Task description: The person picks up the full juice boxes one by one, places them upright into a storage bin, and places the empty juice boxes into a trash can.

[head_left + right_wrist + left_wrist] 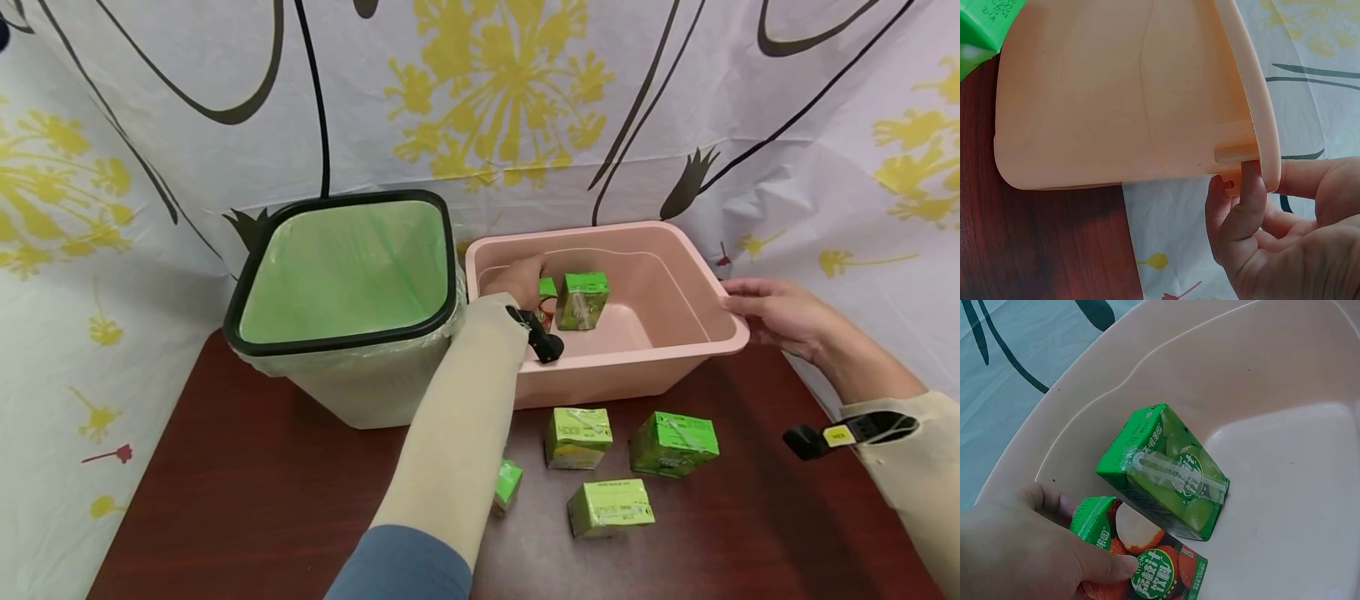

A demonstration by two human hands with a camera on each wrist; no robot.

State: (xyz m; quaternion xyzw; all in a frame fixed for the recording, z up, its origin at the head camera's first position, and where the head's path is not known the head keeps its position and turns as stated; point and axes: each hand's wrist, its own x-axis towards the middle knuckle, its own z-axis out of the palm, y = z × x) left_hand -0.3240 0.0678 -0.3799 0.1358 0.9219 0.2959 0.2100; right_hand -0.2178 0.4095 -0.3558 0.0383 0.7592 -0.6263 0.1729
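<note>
My left hand (516, 282) reaches into the pink plastic basin (637, 354) at its left end. Thumb and fingers grip a small juice box (1154, 570) with lychees printed on its front, as the left wrist view shows. Right beside it a green juice box (1179, 475) with green fruit and a straw taped on stands inside the basin. My right hand (783, 318) holds the basin's right end, its fingers (1252, 197) curled under the rim while the thumb side lies against the outside.
A bin (375, 392) with a black rim and a green-looking inside stands left of the basin. In front lie several juice boxes: two yellow-green ones (579, 437), a green one (675, 444) and a small green one (507, 483) partly behind my left forearm. A patterned cloth (517, 100) hangs behind.
</note>
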